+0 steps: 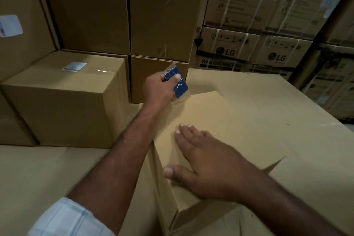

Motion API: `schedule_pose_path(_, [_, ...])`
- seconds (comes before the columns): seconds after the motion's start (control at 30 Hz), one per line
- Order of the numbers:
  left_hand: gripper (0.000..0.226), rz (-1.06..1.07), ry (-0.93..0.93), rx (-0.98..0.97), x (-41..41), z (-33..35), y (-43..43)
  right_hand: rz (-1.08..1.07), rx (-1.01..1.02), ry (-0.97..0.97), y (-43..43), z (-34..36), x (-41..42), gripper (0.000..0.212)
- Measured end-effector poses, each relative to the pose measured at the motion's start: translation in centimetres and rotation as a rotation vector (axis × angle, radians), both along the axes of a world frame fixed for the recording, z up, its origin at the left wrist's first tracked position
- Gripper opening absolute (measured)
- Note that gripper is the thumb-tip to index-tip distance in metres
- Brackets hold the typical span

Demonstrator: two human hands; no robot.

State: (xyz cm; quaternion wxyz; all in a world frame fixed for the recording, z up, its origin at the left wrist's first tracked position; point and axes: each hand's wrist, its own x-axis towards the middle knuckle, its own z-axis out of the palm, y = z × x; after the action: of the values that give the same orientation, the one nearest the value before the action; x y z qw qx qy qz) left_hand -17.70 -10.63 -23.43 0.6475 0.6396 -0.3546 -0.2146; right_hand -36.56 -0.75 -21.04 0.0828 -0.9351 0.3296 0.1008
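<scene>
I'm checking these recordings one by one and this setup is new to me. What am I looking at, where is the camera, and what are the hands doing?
There is no machine here, just a person working with bare hands. The single picture comes from a wide-angle camera worn on the person's head, looking forward and down, so the arms reach in from the bottom edge.

The left hand grips a small blue tool at the far edge of a cardboard box. It may be a tape dispenser, but I cannot tell for sure. The right hand lies flat on the box's top with its fingers straight.

The box rests on a broad cardboard surface. Plain brown cartons are stacked on the left, and strapped LG washing machine cartons stand behind.
</scene>
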Motion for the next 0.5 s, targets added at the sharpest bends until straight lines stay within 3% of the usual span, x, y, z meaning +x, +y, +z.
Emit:
schedule_pose_path(0.2, [0.02,-0.013,0.042,-0.002,-0.2,0.1,-0.1,-0.259,-0.121,0.002,-5.1,0.1,-4.3,0.087])
schedule_pose_path(0.27, [0.017,-0.023,0.038,-0.008,-0.4,0.2,0.1,-0.362,-0.095,-0.128,-6.6,0.2,-5.4,0.066])
schedule_pose_path(0.37, [0.011,-0.029,0.015,-0.013,-0.5,0.3,0.3,-0.447,-0.002,-0.562,-8.0,-0.7,-6.6,0.027])
schedule_pose_path(0.43, [0.005,-0.035,0.003,-0.016,-0.5,0.4,0.4,-0.435,-0.029,-0.687,-8.3,-1.4,-6.9,0.027])
schedule_pose_path(0.5, [0.008,-0.039,-0.004,-0.019,-0.6,0.4,0.4,-0.389,-0.107,-0.633,-8.7,-1.8,-6.8,0.033])
